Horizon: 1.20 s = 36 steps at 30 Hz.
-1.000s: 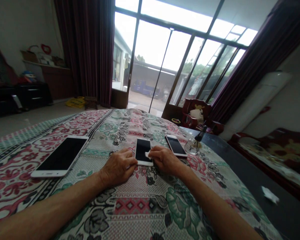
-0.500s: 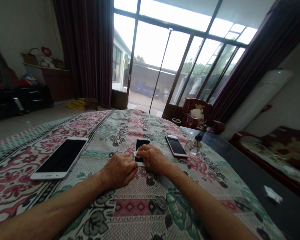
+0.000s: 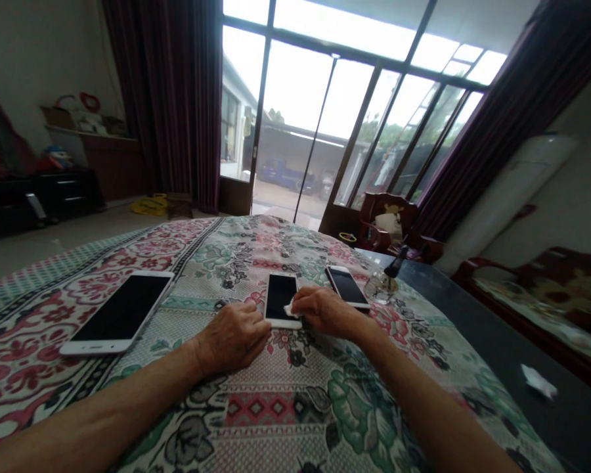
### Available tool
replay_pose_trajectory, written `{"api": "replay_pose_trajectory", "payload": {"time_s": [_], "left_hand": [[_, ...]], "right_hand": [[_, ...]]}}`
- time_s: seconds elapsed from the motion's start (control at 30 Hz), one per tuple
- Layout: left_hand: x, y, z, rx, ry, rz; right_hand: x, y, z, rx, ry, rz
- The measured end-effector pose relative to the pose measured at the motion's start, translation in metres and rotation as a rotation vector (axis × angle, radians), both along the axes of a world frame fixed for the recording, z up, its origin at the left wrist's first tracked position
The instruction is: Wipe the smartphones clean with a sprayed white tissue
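Note:
A small white smartphone (image 3: 279, 295) with a dark screen lies face up on the patterned tablecloth (image 3: 270, 374). My left hand (image 3: 237, 334) rests at its lower left edge, fingers curled and gripping the side of the phone. Pinched in the fingers of my right hand (image 3: 329, 311) is a small wad of white tissue (image 3: 290, 308), touching the right part of the screen. Just beyond that hand lies another smartphone (image 3: 347, 284), pale with a reddish edge. A larger white smartphone (image 3: 121, 312) lies farther left, face up.
Beside the right-hand phone stands a glass jar (image 3: 380, 289) with a black object (image 3: 396, 263) upright at it. A crumpled white tissue (image 3: 538, 382) lies on the dark surface (image 3: 477, 341) at the right. Wooden chairs (image 3: 389, 217) and glass doors are beyond the table.
My right hand has slid right across the phone with the tissue, uncovering more of the screen. My left hand has stayed at the phone's left edge.

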State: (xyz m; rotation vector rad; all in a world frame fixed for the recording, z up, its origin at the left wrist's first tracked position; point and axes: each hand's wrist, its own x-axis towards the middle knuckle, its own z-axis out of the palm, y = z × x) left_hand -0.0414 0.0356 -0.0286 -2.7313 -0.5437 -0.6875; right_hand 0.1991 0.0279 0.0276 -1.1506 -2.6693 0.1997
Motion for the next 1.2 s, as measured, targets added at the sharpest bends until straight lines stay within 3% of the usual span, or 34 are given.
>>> {"api": "replay_pose_trajectory", "payload": {"time_s": [0.3,0.63,0.9,1.2], "left_hand": [[0.001,0.002,-0.003,0.003,-0.006,-0.018],[0.000,0.000,0.000,-0.019,0.008,-0.005],[0.000,0.002,-0.003,-0.020,-0.017,-0.025],[0.001,0.001,-0.002,-0.011,-0.005,-0.005]], "right_hand": [[-0.050,0.001,-0.014,0.118,-0.072,-0.004],[-0.014,0.005,-0.004,0.138,-0.063,-0.156],[-0.052,-0.003,-0.018,0.156,-0.073,-0.047],[-0.023,0.014,-0.021,0.220,-0.044,-0.366]]}}
